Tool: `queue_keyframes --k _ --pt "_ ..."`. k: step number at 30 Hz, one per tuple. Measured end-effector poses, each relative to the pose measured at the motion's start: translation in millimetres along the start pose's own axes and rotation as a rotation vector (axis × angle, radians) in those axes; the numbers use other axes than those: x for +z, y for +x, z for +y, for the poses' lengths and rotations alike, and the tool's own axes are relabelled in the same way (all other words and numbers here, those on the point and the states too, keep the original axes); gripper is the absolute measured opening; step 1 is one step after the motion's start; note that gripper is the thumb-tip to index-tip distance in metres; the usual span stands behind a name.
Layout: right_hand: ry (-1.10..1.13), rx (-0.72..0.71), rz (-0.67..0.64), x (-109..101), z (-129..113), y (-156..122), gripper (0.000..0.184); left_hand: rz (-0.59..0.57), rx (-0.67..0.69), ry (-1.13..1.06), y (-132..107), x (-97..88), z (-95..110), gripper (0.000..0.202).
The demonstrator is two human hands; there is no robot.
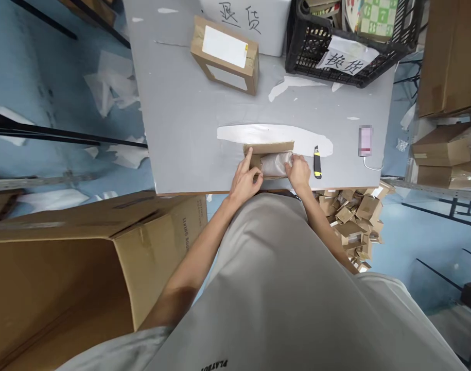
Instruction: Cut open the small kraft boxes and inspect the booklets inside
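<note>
A small open cardboard box lies near the front edge of the grey table, with a whitish wrapped bundle in it. My left hand rests on the box's left end, index finger stretched to its corner and the other fingers curled against the cardboard. At the bundle's right end, my right hand is closed around it. A yellow and black utility knife lies just right of that hand.
A taped cardboard parcel with a white label sits at the back, beside a white foam box and a black crate with paper signs. A phone on a cable lies right. Big open carton left; cardboard scraps right.
</note>
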State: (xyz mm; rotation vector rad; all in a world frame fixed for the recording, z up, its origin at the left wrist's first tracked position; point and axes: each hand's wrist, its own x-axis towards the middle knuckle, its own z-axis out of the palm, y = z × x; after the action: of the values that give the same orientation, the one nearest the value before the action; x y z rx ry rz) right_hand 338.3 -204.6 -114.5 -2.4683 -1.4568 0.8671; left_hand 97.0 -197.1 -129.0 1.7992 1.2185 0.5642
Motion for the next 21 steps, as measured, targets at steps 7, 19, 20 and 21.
queue_keyframes --k 7,19,20,21 --pt "0.151 -0.066 -0.086 9.6 5.3 21.6 0.021 0.09 -0.102 0.015 6.1 13.0 6.8 0.034" --pt "-0.012 -0.435 -0.189 11.6 -16.5 7.5 0.036 0.131 -0.108 0.083 7.3 27.2 -3.2 0.046" --pt "-0.042 -0.44 -0.206 12.1 -18.8 9.0 0.037 0.129 -0.111 0.087 4.7 28.7 -3.6 0.05" --pt "-0.071 -0.436 -0.218 12.2 -21.0 11.0 0.037 0.131 -0.114 0.091 2.1 30.4 -4.1 0.054"
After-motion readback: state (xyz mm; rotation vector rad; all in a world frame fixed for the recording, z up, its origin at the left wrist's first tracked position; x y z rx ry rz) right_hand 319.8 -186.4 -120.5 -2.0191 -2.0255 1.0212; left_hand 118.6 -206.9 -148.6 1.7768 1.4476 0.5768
